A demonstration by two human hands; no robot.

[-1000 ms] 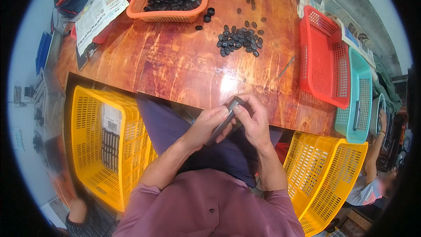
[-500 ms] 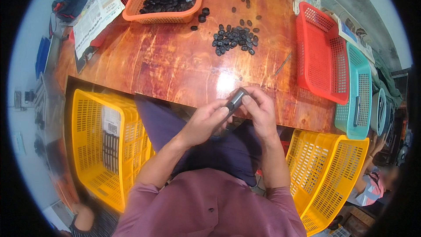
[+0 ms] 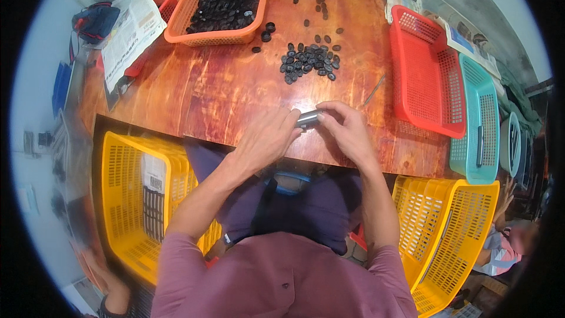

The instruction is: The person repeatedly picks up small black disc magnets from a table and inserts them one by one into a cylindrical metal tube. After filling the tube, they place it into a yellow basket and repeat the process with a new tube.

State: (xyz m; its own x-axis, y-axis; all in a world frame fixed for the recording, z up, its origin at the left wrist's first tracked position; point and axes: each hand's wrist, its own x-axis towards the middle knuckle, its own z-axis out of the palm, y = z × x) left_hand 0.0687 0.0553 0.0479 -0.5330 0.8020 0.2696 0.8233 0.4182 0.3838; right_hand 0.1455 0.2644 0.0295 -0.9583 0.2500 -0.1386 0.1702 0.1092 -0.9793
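Note:
Over the front part of the wooden table [image 3: 194,91], both hands hold a short dark metallic tube [image 3: 307,119] that lies nearly level. My left hand [image 3: 266,135] closes around its left end and hides that part. At the other end, my right hand [image 3: 348,129] grips with thumb and fingers. Beyond the hands lies a loose cluster of small black oval pieces [image 3: 309,62], with several more scattered farther back. To the right of them rests a thin metal rod [image 3: 374,90].
An orange basket [image 3: 220,38] full of black pieces stands at the back left, near newspaper [image 3: 132,29]. At the right are a red basket [image 3: 426,82] and a teal basket [image 3: 481,118]. Yellow crates [image 3: 132,200] flank my legs. Other people are partly visible at both lower sides.
Both hands have moved forward, from the table's front edge to over its surface. The tube has turned from steeply slanted to nearly level, and my left hand now covers more of it.

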